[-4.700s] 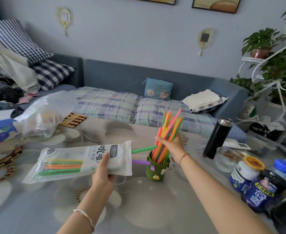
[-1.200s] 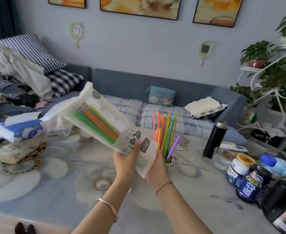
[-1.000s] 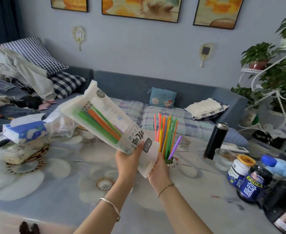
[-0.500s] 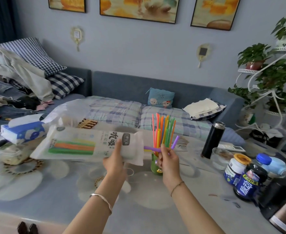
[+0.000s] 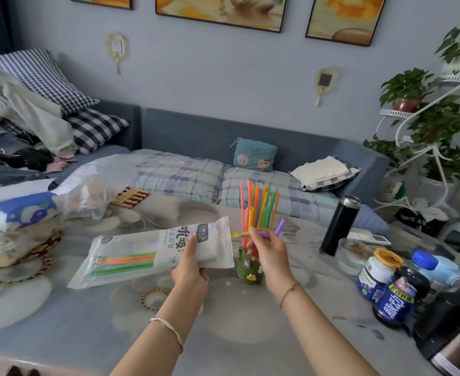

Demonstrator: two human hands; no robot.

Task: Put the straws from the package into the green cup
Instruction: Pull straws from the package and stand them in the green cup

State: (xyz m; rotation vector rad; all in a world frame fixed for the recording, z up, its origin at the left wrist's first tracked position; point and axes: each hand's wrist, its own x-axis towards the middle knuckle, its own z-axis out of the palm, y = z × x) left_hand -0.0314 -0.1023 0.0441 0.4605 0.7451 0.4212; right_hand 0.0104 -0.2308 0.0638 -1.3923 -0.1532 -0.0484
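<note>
My left hand [image 5: 189, 270] grips the white straw package [image 5: 153, 249] near its open end and holds it level above the table; orange and green straws show through its clear part. My right hand [image 5: 268, 252] pinches a purple straw [image 5: 264, 233] and a yellow one at the package's mouth, just in front of the green cup [image 5: 246, 270]. The cup stands on the table with several coloured straws [image 5: 258, 204] upright in it; my right hand hides part of it.
A black thermos [image 5: 340, 225], a glass bowl [image 5: 355, 253], jars [image 5: 395, 298] and a blue-capped bottle [image 5: 435, 267] crowd the table's right side. A tissue pack [image 5: 17, 210] and a plastic bag [image 5: 96, 185] lie at the left. A sofa runs behind.
The package came down from a steep tilt to level. My right hand moved from under the package's mouth to pulling a purple and a yellow straw out of it.
</note>
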